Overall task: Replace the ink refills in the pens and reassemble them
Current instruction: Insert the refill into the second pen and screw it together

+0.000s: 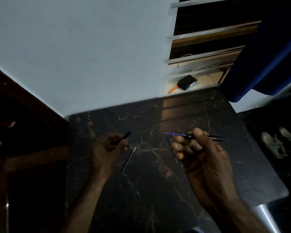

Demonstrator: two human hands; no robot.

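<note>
My right hand [196, 148] grips a black pen barrel [213, 137] with a blue ink refill [175, 134] sticking out of it toward the left. My left hand [107, 147] is closed on a small black pen part [126, 135] whose end pokes out above the fingers. Both hands hover over a black marbled table [158, 182]. A thin pale refill [128, 159] lies on the table between the hands. Another blue refill [172, 150] lies on the table just left of my right hand, partly hidden by its fingers.
A white wall stands behind the table. A window sill at the back right carries a black box [186, 82], an orange stick [172, 89] and white cables. A blue curtain [267, 56] hangs at the right. Shoes [274, 145] sit on the floor to the right.
</note>
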